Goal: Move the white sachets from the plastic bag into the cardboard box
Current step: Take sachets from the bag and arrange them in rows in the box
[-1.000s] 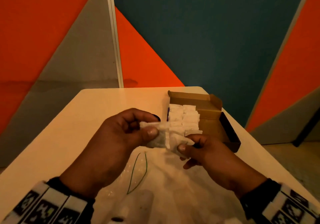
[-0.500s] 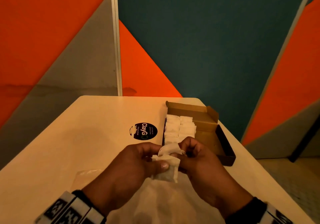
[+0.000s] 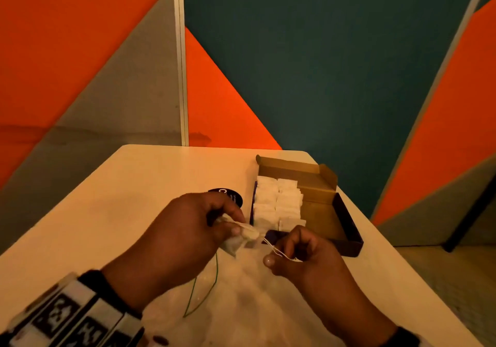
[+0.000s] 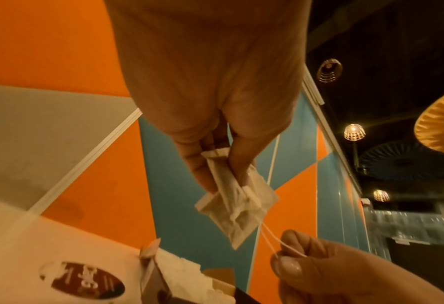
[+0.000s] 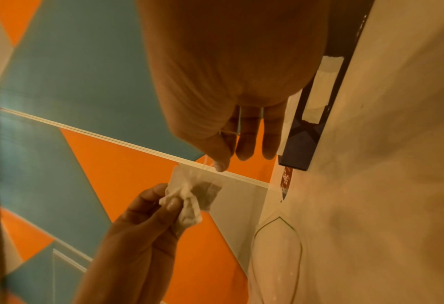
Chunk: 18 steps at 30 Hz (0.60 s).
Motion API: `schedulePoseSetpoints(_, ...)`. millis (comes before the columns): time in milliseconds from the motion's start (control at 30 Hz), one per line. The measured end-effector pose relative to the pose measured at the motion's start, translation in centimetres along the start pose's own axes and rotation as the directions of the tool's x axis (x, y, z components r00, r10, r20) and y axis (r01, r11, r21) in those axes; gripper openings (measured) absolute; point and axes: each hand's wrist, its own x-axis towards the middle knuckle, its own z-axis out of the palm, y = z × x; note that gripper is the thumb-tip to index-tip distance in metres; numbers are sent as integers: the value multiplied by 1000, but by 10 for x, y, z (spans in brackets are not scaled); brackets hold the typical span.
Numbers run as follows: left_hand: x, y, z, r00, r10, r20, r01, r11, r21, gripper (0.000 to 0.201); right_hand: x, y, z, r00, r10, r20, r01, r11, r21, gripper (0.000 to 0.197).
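Left hand (image 3: 185, 228) pinching white sachets (image 3: 239, 239) between thumb and fingers, above the near middle of the tabletop (image 3: 120, 201). Right hand (image 3: 300, 252) pinching thin white strings (image 3: 276, 250) running from those sachets. Plastic bag (image 3: 241, 301) flat at the near edge, under both hands. Cardboard box (image 3: 322, 209) open near the far right corner, rows of white sachets filling its left side. Dark round sticker (image 3: 230, 196) just left of the box.

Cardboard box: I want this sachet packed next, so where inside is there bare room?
Cardboard box: right half is bare floor, bordered by the sachet rows and the dark right wall. Left half is crowded.
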Motion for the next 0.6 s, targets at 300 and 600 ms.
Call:
schedulePoseSetpoints(300,3,10,-35,982,156,106,-182,934,309,44,1,-7,-14,997,16,-81,-24,994,-110,15)
schedulePoseSetpoints(600,-4,19,-26,951,242,193,-303,860,410,41,-15,-44,18,954,-255,158,290,916,-276,32)
